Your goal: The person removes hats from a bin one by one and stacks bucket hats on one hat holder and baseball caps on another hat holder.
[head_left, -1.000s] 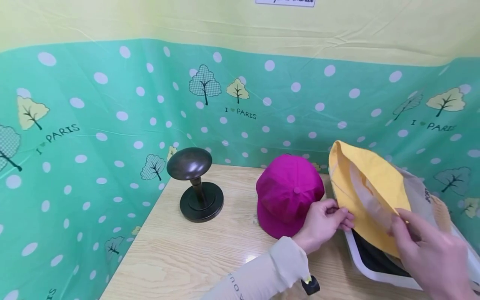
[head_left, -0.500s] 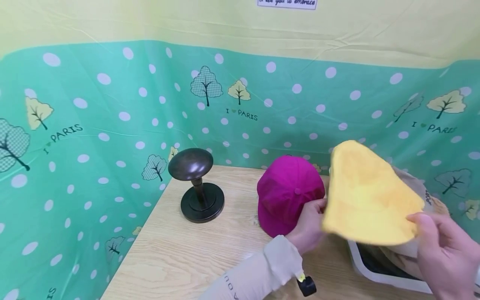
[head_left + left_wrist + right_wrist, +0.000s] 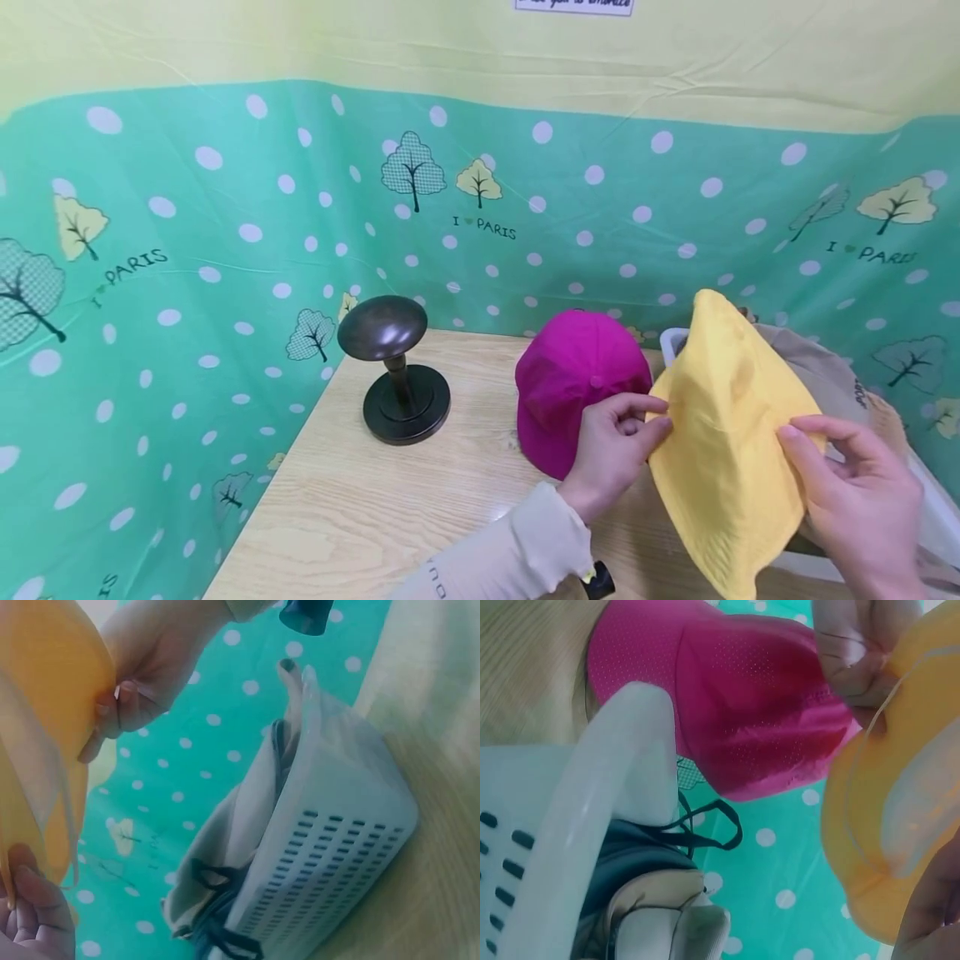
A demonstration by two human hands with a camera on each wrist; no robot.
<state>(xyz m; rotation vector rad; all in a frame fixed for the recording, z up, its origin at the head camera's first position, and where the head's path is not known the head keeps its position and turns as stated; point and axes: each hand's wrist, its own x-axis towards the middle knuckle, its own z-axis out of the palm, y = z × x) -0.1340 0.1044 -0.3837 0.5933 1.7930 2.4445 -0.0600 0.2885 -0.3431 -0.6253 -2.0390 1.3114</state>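
Note:
A yellow bucket hat [image 3: 727, 442] is up in front of me, its outer side toward the head camera and a long ridge running down it. My left hand [image 3: 611, 454] pinches its left edge between thumb and fingers. On the opposite edge, the thumb and fingers of my right hand [image 3: 862, 492] grip the fabric. Both wrist views look into the hat, where a pale inner band [image 3: 922, 802] shows. Just behind my left hand sits a magenta cap [image 3: 573, 375] with its brim toward me; whatever supports it is hidden.
A dark wooden hat stand [image 3: 397, 375] with a round domed top stands on the wooden table [image 3: 360, 517] at the left. At the right is a white slotted basket [image 3: 322, 840] holding several hats, one of them grey-beige [image 3: 802, 358]. A dotted green curtain [image 3: 487, 267] closes off the back.
The yellow hat has been turned: its opening and inner band faced the head camera a second ago, its outside does now. My left hand has shifted a little left along the brim.

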